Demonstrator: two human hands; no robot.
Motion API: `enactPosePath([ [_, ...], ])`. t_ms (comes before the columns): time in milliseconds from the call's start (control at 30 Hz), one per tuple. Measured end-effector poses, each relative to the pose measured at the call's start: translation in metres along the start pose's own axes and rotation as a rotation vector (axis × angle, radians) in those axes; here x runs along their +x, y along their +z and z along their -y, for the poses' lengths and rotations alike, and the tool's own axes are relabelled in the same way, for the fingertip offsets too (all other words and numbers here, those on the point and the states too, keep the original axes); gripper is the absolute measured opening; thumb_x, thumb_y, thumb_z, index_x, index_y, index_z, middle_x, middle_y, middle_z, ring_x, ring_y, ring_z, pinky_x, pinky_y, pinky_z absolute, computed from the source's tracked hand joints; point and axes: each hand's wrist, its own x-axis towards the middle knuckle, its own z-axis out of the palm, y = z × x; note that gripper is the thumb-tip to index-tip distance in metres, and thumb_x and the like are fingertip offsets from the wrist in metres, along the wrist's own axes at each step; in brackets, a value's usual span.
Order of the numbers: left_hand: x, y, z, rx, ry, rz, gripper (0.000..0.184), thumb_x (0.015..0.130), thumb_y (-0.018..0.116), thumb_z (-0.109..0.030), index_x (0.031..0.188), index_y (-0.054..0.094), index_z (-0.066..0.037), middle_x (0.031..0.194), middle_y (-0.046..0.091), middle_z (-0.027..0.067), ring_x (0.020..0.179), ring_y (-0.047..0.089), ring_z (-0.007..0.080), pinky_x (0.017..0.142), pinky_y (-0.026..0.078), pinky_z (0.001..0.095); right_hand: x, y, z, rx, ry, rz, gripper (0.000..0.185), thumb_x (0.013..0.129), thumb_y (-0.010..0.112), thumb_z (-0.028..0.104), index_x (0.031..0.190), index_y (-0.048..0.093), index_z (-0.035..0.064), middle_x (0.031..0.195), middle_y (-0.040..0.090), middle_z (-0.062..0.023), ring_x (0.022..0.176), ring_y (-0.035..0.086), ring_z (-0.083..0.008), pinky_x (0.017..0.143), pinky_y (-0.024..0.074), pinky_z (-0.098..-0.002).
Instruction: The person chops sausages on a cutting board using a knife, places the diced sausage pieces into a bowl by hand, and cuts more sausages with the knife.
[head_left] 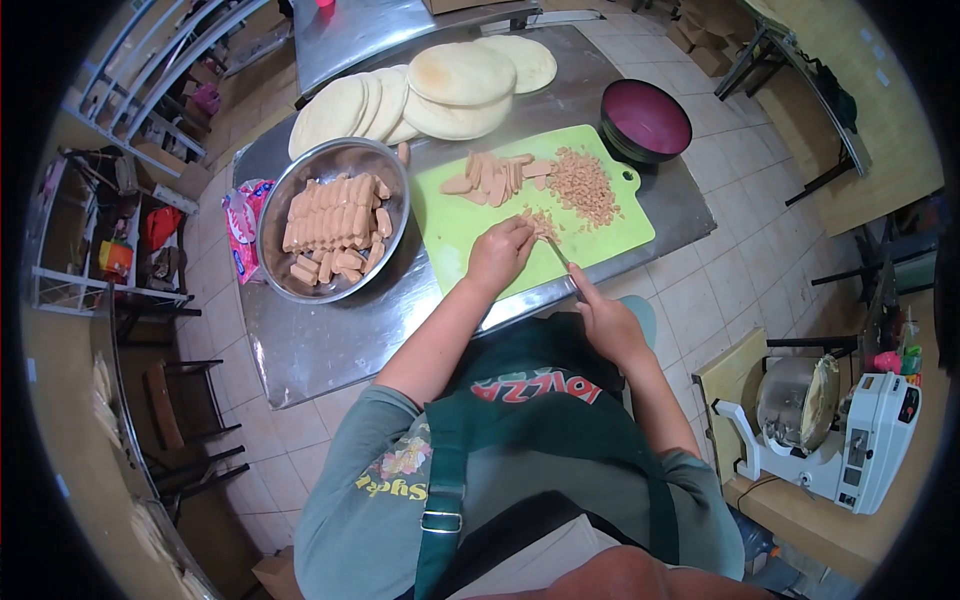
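Observation:
My right hand (610, 325) grips a knife (559, 253) by its handle, the blade tip resting among sausage bits on the green cutting board (445, 232). My left hand (503, 255) is closed, fingers curled down over sausage pieces (540, 224) beside the blade; its fingertips partly hide them. Farther up the board lie sliced sausages (490, 178) in long strips. To their right is a pile of finely diced sausage (584, 188). A steel bowl (275, 278) left of the board holds whole sausages (335, 215) and some short pieces.
Round flatbreads (460, 75) are stacked at the back of the steel table (300, 350). A dark bowl with a purple inside (648, 118) stands at the board's far right corner. A pink package (245, 225) lies left of the steel bowl. A slicing machine (830, 430) stands at right.

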Motion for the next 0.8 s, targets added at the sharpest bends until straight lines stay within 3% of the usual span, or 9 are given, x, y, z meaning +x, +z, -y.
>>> enactPosePath([
  [200, -0.001, 0.003, 0.000, 0.017, -0.007, 0.014, 0.010, 0.075, 0.067, -0.011, 0.079, 0.066, -0.003, 0.089, 0.064, 0.0129, 0.074, 0.063, 0.0285, 0.065, 0.052, 0.0351, 0.019, 0.003, 0.005, 0.239, -0.118, -0.145, 0.056, 0.088, 0.045, 0.013, 0.140, 0.027, 0.0228, 0.087, 0.060, -0.0278, 0.081, 0.057, -0.0441, 0.073, 0.0440, -0.0474],
  [300, -0.002, 0.003, -0.001, 0.035, 0.007, -0.003, 0.009, 0.075, 0.066, -0.011, 0.077, 0.064, -0.003, 0.088, 0.064, 0.0124, 0.073, 0.063, 0.0283, 0.064, 0.052, 0.0354, 0.034, 0.001, 0.020, 0.150, 0.011, 0.007, 0.057, 0.088, 0.045, 0.014, 0.141, 0.025, 0.0211, 0.088, 0.059, -0.0287, 0.082, 0.057, -0.0445, 0.074, 0.0435, -0.0474],
  [400, -0.002, 0.003, -0.002, 0.040, -0.001, 0.007, 0.008, 0.075, 0.066, -0.011, 0.078, 0.064, -0.003, 0.088, 0.063, 0.0116, 0.073, 0.062, 0.0281, 0.063, 0.051, 0.0356, 0.041, 0.018, 0.015, 0.140, 0.045, 0.035, 0.058, 0.088, 0.045, 0.013, 0.141, 0.022, 0.0207, 0.084, 0.059, -0.0295, 0.080, 0.057, -0.0449, 0.073, 0.0430, -0.0480],
  [467, -0.002, 0.003, -0.002, 0.049, -0.009, 0.020, 0.008, 0.075, 0.065, -0.011, 0.078, 0.064, -0.004, 0.087, 0.063, 0.0111, 0.072, 0.062, 0.0280, 0.062, 0.051, 0.0357, 0.032, 0.028, 0.007, 0.147, -0.077, -0.113, 0.059, 0.088, 0.045, 0.013, 0.141, 0.022, 0.0216, 0.074, 0.058, -0.0290, 0.072, 0.057, -0.0447, 0.068, 0.0432, -0.0489],
  [800, -0.001, 0.000, -0.003, 0.024, -0.009, 0.039, 0.008, 0.076, 0.064, -0.010, 0.076, 0.061, -0.003, 0.082, 0.061, 0.0109, 0.070, 0.060, 0.0293, 0.060, 0.049, 0.0370, -0.008, 0.010, -0.001, 0.071, 0.017, -0.004, 0.057, 0.088, 0.045, 0.014, 0.140, 0.025, 0.0229, 0.072, 0.059, -0.0268, 0.068, 0.057, -0.0435, 0.063, 0.0436, -0.0492],
])
